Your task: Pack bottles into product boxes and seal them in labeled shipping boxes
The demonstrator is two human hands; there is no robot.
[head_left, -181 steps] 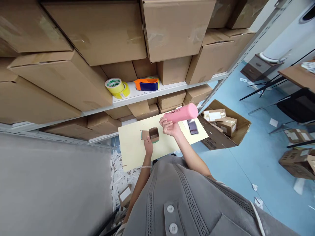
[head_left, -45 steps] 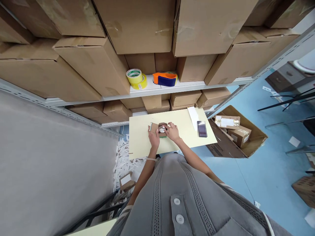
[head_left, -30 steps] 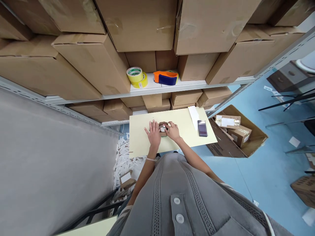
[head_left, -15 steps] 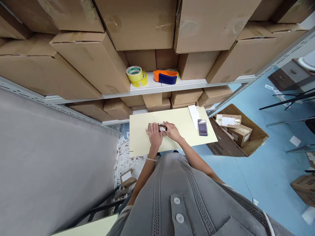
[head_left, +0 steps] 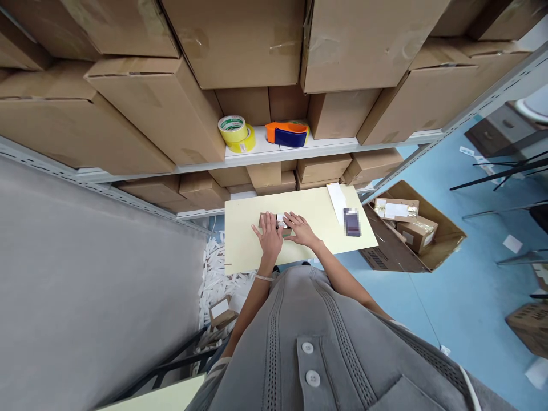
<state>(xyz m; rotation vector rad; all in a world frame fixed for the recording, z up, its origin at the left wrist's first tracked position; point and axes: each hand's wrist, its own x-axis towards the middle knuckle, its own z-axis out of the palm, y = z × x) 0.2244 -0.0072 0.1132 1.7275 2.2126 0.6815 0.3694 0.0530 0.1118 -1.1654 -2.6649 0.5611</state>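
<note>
A small brown cardboard box (head_left: 280, 220) sits on a pale yellow table (head_left: 244, 245), mostly covered by my hands. My left hand (head_left: 269, 235) lies flat over its left side with the fingers spread. Stretched fingers of my right hand (head_left: 301, 229) rest on its right side. A white patch shows on the box between the two hands. A dark phone (head_left: 352, 222) and a white paper strip (head_left: 338, 197) lie further right on the table.
Metal shelving stacked with large cardboard boxes (head_left: 149, 108) rises behind the table. Yellow tape rolls (head_left: 236, 133) and an orange and blue tape dispenser (head_left: 286, 133) sit on the shelf. An open carton (head_left: 428, 254) with small parcels stands on the blue floor at right. White paper scraps (head_left: 214, 274) lie left.
Six seconds ago my right hand held a pink bottle above the open box. Now the bottle is out of sight and both hands lie flat on the box, having pressed its flaps down.
</note>
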